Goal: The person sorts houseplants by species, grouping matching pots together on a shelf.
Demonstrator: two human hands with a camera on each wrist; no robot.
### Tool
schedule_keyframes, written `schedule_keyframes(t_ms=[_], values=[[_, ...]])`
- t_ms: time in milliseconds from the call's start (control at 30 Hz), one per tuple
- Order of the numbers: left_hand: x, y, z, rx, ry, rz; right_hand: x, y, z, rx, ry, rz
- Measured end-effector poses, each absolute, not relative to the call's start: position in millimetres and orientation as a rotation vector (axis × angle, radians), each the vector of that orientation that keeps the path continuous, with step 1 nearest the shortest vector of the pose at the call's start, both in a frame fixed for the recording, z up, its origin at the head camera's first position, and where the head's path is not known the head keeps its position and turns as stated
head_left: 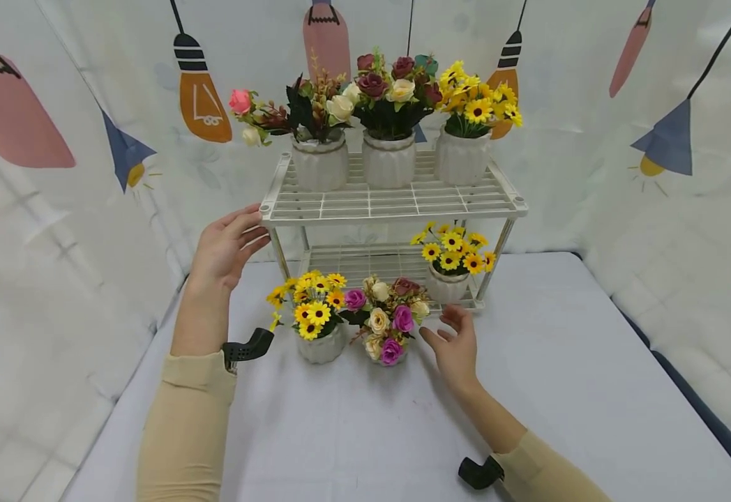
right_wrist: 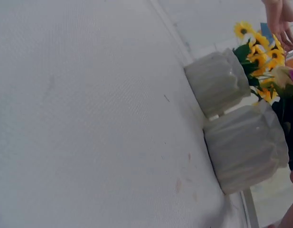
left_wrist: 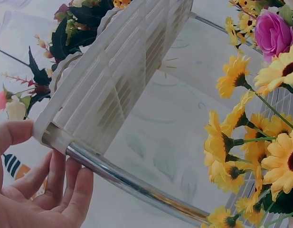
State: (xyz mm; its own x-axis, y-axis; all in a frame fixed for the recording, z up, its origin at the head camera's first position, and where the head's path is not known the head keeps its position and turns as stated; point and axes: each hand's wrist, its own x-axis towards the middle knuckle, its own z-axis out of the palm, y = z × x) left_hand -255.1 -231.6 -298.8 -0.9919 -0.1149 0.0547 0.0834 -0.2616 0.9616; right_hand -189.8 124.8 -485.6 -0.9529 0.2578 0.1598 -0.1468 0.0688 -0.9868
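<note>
My left hand (head_left: 226, 244) is at the upper left corner of a white wire two-tier rack (head_left: 397, 209). In the left wrist view its thumb presses the shelf's corner, and the fingertips (left_wrist: 82, 185) lie against the metal post (left_wrist: 132, 179). My right hand (head_left: 456, 348) holds nothing; its fingers are loosely bent beside a pot of purple and cream roses (head_left: 390, 322). Just beyond that hand, a pot of small sunflowers (head_left: 447, 282) stands on the lower shelf. Another sunflower pot (head_left: 320, 347) stands on the table left of the roses, in front of the rack.
Three white pots of artificial flowers line the top shelf: mixed roses (head_left: 320, 164), dark red and cream roses (head_left: 389, 160), and yellow daisies (head_left: 462, 157). A white cloth covers the table (head_left: 340, 432). Behind hangs a curtain (head_left: 566, 70) printed with lamps.
</note>
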Motion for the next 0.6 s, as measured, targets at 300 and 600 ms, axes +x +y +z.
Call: schedule_keyframes(t_ms=[300, 600], values=[[-256.6, -231.1, -299.7, 0.006, -1.812, -2.424, -179.6, 119.1, -488.7, 0.058, -2.239, 1.997], [-256.8, -231.2, -300.6, 0.014, -1.818, -2.409, -175.4, 99.5, -499.0, 0.189, -2.253, 2.001]])
